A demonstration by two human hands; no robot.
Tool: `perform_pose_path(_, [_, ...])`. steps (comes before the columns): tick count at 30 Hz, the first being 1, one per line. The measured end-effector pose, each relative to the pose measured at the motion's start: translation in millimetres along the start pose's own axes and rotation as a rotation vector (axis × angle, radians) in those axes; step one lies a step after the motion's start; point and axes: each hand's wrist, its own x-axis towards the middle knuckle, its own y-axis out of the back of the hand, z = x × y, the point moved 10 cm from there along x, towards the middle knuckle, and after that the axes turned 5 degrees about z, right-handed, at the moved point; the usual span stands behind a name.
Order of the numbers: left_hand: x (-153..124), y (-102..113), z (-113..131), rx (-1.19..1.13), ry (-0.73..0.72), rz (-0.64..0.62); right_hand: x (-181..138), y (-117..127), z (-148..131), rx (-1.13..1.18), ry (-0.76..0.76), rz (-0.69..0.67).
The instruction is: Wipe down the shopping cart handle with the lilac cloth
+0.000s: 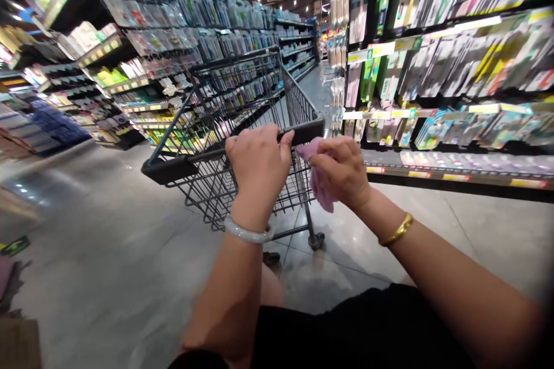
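A dark wire shopping cart (242, 173) stands right in front of me, tilted in the view. My left hand (258, 164) is closed over its black handle bar (175, 168), toward the right end, with a pale bangle at the wrist. Just beside the handle's right end, my right hand (344, 170) pinches a light purple cloth (322, 187), which hangs down from the fingers. A gold bracelet circles the right wrist. No goods show clearly inside the cart's basket. One front caster (316, 240) rests on the floor.
Hanging packaged goods (459, 63) fill a rack close on the right, above a low shelf edge (459, 176). Another stocked shelf row (173, 29) runs along the left. An aisle (308, 83) leads away between them over a grey tiled floor (130, 253). A brown box (19, 343) sits at lower left.
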Motion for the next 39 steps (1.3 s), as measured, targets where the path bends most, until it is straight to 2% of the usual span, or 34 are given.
perform_pose_path(2, [0.2,-1.1,0.1,0.008,-0.002,0.002,-13.0,-10.1,-8.5,0.039,0.027,-0.037])
perform_pose_path(5, [0.8,-1.6,-1.6,0.000,-0.004,0.003,-39.6,-27.1,-41.4,0.096,0.146,-0.118])
perform_pose_path(8, [1.5,-0.7,-4.3,-0.017,0.002,0.002,-53.1,-33.7,-67.6,0.131,0.262,-0.174])
perform_pose_path(11, [1.3,0.0,-6.2,-0.013,0.009,0.001,-44.8,-30.0,-65.6,0.124,0.275,-0.177])
perform_pose_path(15, [0.4,-0.4,-4.7,0.001,-0.003,-0.007,-30.3,-25.5,-48.5,0.073,0.172,-0.141])
perform_pose_path(17, [0.3,-0.2,-4.9,0.005,-0.003,-0.011,-33.5,-27.5,-55.4,0.079,0.179,-0.145])
perform_pose_path(22, [1.3,0.5,-10.6,0.002,0.025,-0.031,-48.7,-36.0,-86.0,0.152,0.313,-0.195])
perform_pose_path(24, [1.5,0.4,-11.4,-0.010,0.022,-0.036,-42.0,-34.0,-77.6,0.159,0.274,-0.176])
perform_pose_path(26, [1.5,0.5,-11.3,-0.015,0.018,-0.035,-27.8,-27.1,-57.4,0.150,0.183,-0.134])
perform_pose_path(30, [1.5,2.0,-8.4,-0.003,0.007,-0.022,4.7,2.0,0.3,0.228,-0.114,0.016])
perform_pose_path(33, [2.2,2.7,-6.8,-0.002,0.009,-0.038,14.4,17.6,40.8,0.305,-0.373,0.121])
perform_pose_path(36, [3.4,3.9,-6.1,0.010,0.011,-0.063,9.5,11.2,57.3,0.322,-0.519,0.136])
perform_pose_path(39, [2.9,6.4,-6.7,0.008,0.014,-0.075,3.7,-10.9,52.4,0.372,-0.504,0.043])
